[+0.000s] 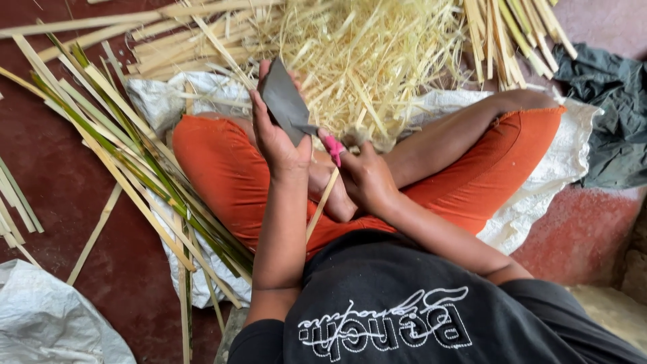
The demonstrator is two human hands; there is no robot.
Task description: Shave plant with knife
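Observation:
I sit cross-legged in orange shorts (222,168) on a white woven sack (559,162). My left hand (278,138) is closed around a broad grey knife (283,101) whose blade points away from me. My right hand (367,176) pinches a thin pale bamboo strip (322,202) that slants down across my lap; a pink wrap (333,149) covers one finger right beside the knife's lower edge. The two hands meet over my crossed feet, with the knife's edge at the strip's upper end.
A heap of fine pale bamboo shavings (364,54) lies beyond my knees. Long green and yellow bamboo strips (128,155) fan out on the red floor at left. More split strips (512,34) lie top right, a dark cloth (610,108) at right, another white sack (47,323) bottom left.

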